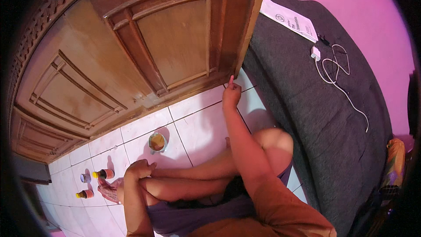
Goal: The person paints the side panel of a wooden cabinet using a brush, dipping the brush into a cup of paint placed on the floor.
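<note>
The left hand [141, 169] is bent over the leg [175, 188], and its fingers are partly hidden, so I cannot tell how they close. The cup [157, 142], with brown liquid inside, stands on the floor [199, 125] near this hand, apart from it. The right hand [232, 93] stretches one finger towards the wooden panel [171, 39]; the other fingers look folded, but I cannot tell if they press together

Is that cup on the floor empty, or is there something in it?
Not empty: the cup stands upright, with brown liquid showing inside its rim.
</note>
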Available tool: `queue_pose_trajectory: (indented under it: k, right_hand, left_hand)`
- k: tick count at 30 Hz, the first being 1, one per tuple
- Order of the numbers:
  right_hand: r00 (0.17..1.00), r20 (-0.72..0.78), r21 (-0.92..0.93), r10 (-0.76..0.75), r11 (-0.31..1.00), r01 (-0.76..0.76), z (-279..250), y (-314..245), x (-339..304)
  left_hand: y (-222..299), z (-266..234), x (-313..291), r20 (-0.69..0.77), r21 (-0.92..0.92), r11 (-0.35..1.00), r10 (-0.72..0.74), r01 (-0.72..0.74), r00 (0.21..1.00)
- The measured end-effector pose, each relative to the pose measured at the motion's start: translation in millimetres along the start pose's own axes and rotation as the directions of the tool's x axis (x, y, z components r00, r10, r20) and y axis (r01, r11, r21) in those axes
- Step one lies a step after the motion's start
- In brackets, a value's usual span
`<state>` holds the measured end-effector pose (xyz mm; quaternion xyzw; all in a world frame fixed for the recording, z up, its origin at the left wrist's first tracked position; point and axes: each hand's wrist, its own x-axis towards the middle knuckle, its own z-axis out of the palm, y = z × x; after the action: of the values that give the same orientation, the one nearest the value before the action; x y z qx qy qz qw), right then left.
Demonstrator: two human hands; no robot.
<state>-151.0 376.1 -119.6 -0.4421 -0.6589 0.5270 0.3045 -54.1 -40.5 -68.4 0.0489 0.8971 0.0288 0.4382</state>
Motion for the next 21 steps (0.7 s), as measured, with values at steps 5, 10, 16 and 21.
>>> queue_pose_trajectory:
  k: [5, 10, 16, 21]
  right_hand:
    - [0.989, 0.145, 0.161, -0.026, 0.987, 0.002, -3.1, -31.9, 36.8]
    - [0.974, 0.217, 0.432, -0.07, 0.901, -0.032, -52.3, -123.9, 22.0]
    - [0.844, -0.069, 0.335, -0.531, 0.785, 0.521, -80.7, -169.1, 35.5]
    - [0.71, -0.146, 0.252, -0.689, 0.668, 0.7, -72.7, -162.3, 28.1]
  left_hand:
    - [10.7, -5.8, -8.4, 0.034, 0.016, 1.0, -0.009, 0.008, 0.999]
    - [20.0, -6.2, -5.8, 0.002, 0.005, 1.0, 0.025, -0.025, 1.0]
    - [14.5, -2.1, 1.5, -0.018, 0.029, 0.999, 0.045, -0.044, 0.999]
    - [8.6, 2.1, 5.9, 0.013, 0.03, 0.999, 0.045, -0.045, 0.999]
